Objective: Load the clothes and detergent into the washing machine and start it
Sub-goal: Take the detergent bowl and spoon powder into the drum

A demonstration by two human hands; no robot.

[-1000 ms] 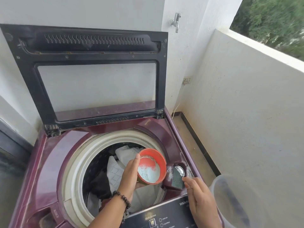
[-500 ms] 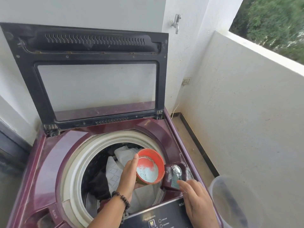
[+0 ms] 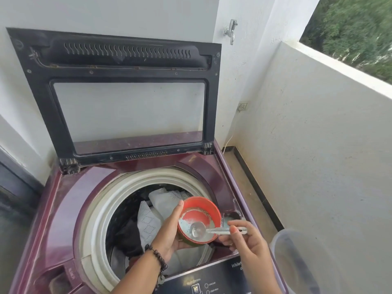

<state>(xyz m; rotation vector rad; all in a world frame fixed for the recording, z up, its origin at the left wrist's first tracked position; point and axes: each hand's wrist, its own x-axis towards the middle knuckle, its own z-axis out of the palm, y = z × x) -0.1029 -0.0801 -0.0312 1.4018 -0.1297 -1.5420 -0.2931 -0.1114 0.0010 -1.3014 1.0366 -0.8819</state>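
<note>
A maroon top-loading washing machine [image 3: 70, 200] stands with its black-framed lid [image 3: 127, 98] raised against the wall. White and dark clothes [image 3: 148, 221] lie in the drum. My left hand [image 3: 169, 232] holds a red bowl [image 3: 203, 205] of white detergent powder tilted over the drum's right edge. My right hand [image 3: 248, 242] grips a clear plastic scoop [image 3: 212, 231] whose round end rests in the powder. The detergent compartment [image 3: 232, 218] sits open just right of the bowl, with powder in it.
The dark control panel [image 3: 212, 281] runs along the machine's front edge below my hands. A translucent plastic tub [image 3: 301, 266] stands at the lower right. A white balcony wall [image 3: 318, 145] rises on the right, with a tap [image 3: 231, 31] and a socket [image 3: 242, 106] behind.
My right hand left the detergent compartment's flap, took up the clear scoop and put it into the red bowl. The left hand kept the bowl nearly still.
</note>
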